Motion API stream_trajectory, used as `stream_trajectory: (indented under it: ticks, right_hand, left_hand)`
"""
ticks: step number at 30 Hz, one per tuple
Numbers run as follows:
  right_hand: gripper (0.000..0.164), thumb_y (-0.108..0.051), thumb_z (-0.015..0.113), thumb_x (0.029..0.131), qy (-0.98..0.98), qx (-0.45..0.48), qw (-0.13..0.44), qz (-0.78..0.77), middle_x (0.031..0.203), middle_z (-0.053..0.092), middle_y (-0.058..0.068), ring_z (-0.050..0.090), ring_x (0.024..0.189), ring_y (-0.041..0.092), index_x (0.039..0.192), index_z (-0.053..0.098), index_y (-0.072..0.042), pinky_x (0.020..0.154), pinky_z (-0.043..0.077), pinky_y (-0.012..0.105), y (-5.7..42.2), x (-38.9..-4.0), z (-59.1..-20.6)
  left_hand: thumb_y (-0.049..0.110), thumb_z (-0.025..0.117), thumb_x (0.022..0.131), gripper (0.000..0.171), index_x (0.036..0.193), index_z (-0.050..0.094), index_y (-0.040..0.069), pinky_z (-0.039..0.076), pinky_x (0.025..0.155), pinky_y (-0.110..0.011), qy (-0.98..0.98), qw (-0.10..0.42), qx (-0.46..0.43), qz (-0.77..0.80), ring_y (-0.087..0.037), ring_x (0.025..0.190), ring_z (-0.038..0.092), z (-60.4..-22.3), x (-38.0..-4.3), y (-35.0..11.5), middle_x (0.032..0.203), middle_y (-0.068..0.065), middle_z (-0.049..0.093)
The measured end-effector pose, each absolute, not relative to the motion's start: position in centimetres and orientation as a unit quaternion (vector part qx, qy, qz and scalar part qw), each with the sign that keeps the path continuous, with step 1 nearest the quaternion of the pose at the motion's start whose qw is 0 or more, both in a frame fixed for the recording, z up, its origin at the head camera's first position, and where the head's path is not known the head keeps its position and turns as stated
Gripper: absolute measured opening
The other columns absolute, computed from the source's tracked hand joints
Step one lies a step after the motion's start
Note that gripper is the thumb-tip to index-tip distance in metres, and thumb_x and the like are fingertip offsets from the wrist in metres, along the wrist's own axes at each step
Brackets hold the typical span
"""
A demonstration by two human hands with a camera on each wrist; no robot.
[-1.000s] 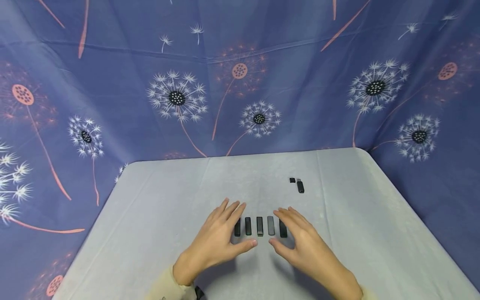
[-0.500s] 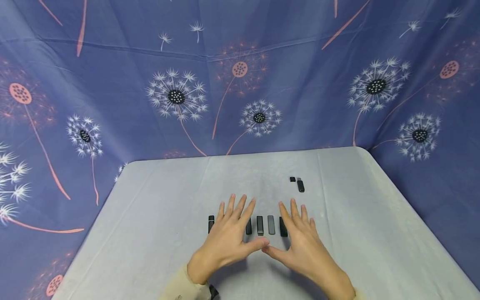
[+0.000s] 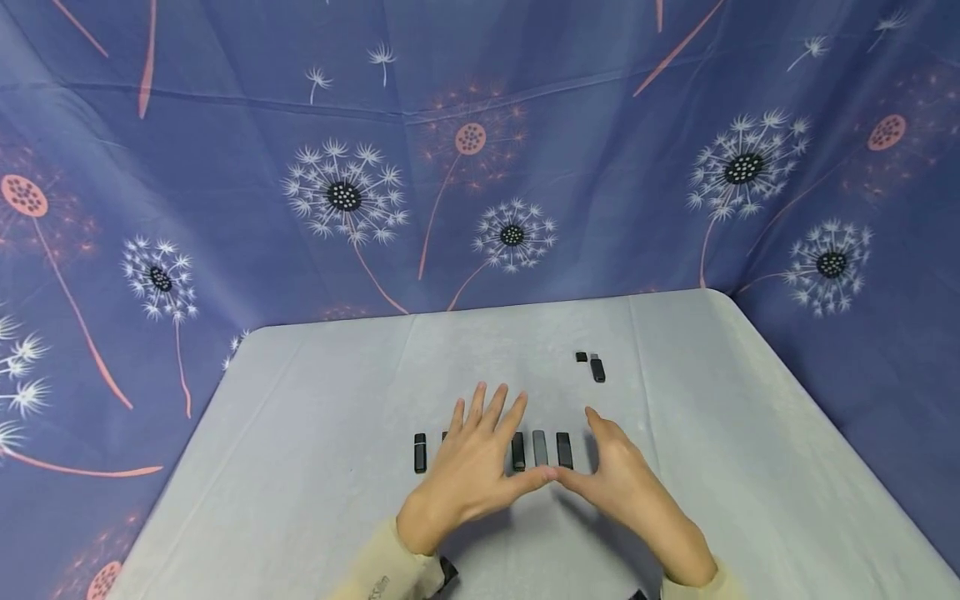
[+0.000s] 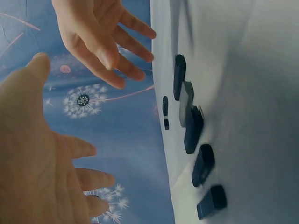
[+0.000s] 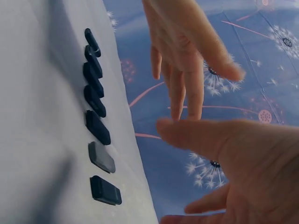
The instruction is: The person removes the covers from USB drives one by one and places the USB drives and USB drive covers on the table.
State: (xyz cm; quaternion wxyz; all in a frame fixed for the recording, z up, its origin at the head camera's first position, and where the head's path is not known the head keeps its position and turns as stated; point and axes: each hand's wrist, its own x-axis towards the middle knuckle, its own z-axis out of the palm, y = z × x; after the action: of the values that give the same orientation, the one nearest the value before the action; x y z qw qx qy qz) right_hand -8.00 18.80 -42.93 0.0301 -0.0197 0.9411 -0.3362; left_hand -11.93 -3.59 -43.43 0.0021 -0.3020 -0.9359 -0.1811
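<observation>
Spread fingers mark my left hand (image 3: 472, 467), held palm down over a row of USB sticks and hiding part of it. The leftmost black stick (image 3: 420, 453) shows beside that hand. To its right show another black stick (image 3: 518, 452), a grey stick (image 3: 540, 448) and a black stick (image 3: 564, 451) at the row's right end. My right hand (image 3: 626, 483) hovers just right of the row, fingers extended, holding nothing. In the head view the two thumb tips overlap. Both wrist views show the hands raised above the sticks; the right wrist view shows the whole row, grey stick (image 5: 101, 157) included.
Farther back on the pale tablecloth (image 3: 337, 383) lies an uncapped black USB stick (image 3: 597, 369), its small black cap (image 3: 581, 357) beside it. A blue dandelion-print curtain (image 3: 615, 167) hangs behind the table's back edge.
My left hand has moved right along the row with its fingers spreading, uncovering the leftmost stick. The right hand has shifted slightly right and turned, and the thumbs have come together. The sticks stay put.
</observation>
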Motion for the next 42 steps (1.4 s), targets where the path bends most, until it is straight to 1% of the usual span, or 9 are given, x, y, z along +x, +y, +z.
stream_trajectory:
  ticks: [3,7,11,15,19,25,30,36,42]
  right_hand:
    - [0.088,-0.037,0.081,0.089,0.937,0.005,0.030,-0.347,0.136,0.059,0.031,0.062,0.121,0.047,0.148,0.041,0.014,0.094,0.055,0.058,19.1,-8.5,-42.6]
    - [0.061,-0.026,0.079,0.091,0.930,0.025,0.029,-0.365,0.113,0.071,0.016,0.071,0.102,0.033,0.135,0.058,0.010,0.079,0.060,0.046,19.1,-9.2,-42.6]
    - [0.032,-0.015,0.078,0.090,0.924,0.039,0.018,-0.380,0.087,0.073,0.006,0.070,0.078,0.021,0.113,0.071,0.006,0.064,0.058,0.036,19.0,-9.7,-43.4]
    - [0.013,-0.011,0.078,0.089,0.923,0.060,0.017,-0.379,0.074,0.069,0.002,0.059,0.062,0.013,0.092,0.074,0.000,0.055,0.049,0.029,18.9,-10.1,-44.2]
    - [0.016,-0.014,0.078,0.090,0.927,0.076,0.028,-0.366,0.068,0.066,0.000,0.056,0.059,0.013,0.080,0.072,-0.004,0.053,0.046,0.028,18.6,-10.5,-45.0]
    - [0.024,-0.020,0.078,0.091,0.929,0.091,0.036,-0.357,0.062,0.061,0.000,0.055,0.054,0.014,0.074,0.069,-0.005,0.050,0.045,0.028,18.3,-10.9,-45.9]
    - [0.027,-0.021,0.080,0.089,0.929,0.095,0.041,-0.355,0.062,0.062,0.001,0.056,0.053,0.014,0.071,0.067,-0.006,0.049,0.045,0.027,18.0,-11.1,-46.2]
    - [0.029,-0.023,0.082,0.087,0.929,0.096,0.044,-0.354,0.062,0.062,0.001,0.055,0.054,0.015,0.068,0.066,-0.007,0.051,0.043,0.027,17.7,-11.2,-46.3]
    - [0.029,-0.021,0.082,0.086,0.929,0.104,0.049,-0.352,0.061,0.062,0.003,0.056,0.053,0.015,0.068,0.065,-0.006,0.049,0.044,0.027,17.4,-11.2,-46.4]
  left_hand:
    - [0.088,0.033,0.091,0.099,0.166,0.020,0.025,0.015,0.124,-0.067,-0.934,0.008,-0.313,-0.173,-0.037,0.160,0.004,-43.4,-11.9,-3.0,0.171,-0.011,0.021]
    - [0.089,0.033,0.090,0.100,0.166,0.023,0.024,0.014,0.124,-0.067,-0.934,0.022,-0.319,-0.162,-0.037,0.160,0.004,-43.4,-11.9,-2.6,0.171,-0.011,0.024]
    - [0.088,0.033,0.091,0.100,0.166,0.023,0.023,0.012,0.124,-0.067,-0.932,0.018,-0.322,-0.165,-0.036,0.160,0.002,-43.5,-11.8,-2.4,0.171,-0.011,0.023]
    - [0.086,0.034,0.092,0.098,0.166,0.024,0.021,0.011,0.125,-0.067,-0.927,0.023,-0.334,-0.167,-0.037,0.160,0.003,-43.3,-11.7,-2.2,0.170,-0.011,0.025]
    - [0.081,0.043,0.092,0.098,0.166,0.023,0.019,0.015,0.124,-0.066,-0.921,0.029,-0.353,-0.165,-0.039,0.159,0.007,-43.3,-11.7,-2.2,0.169,-0.011,0.029]
    - [0.073,0.058,0.090,0.100,0.165,0.025,0.016,0.019,0.123,-0.066,-0.913,0.027,-0.368,-0.172,-0.040,0.159,0.011,-43.3,-11.9,-2.6,0.166,-0.011,0.035]
    - [0.076,0.051,0.092,0.098,0.166,0.023,0.018,0.019,0.123,-0.067,-0.914,0.018,-0.365,-0.175,-0.038,0.159,0.013,-43.3,-11.8,-2.7,0.168,-0.009,0.032]
    - [0.083,0.037,0.093,0.096,0.165,0.025,0.020,0.029,0.121,-0.063,-0.909,0.026,-0.370,-0.189,-0.035,0.158,0.022,-43.5,-11.8,-2.5,0.168,-0.006,0.031]
    - [0.078,0.043,0.096,0.093,0.166,0.020,0.021,0.027,0.121,-0.065,-0.906,0.038,-0.373,-0.197,-0.035,0.158,0.021,-43.5,-11.7,-2.2,0.167,-0.005,0.035]
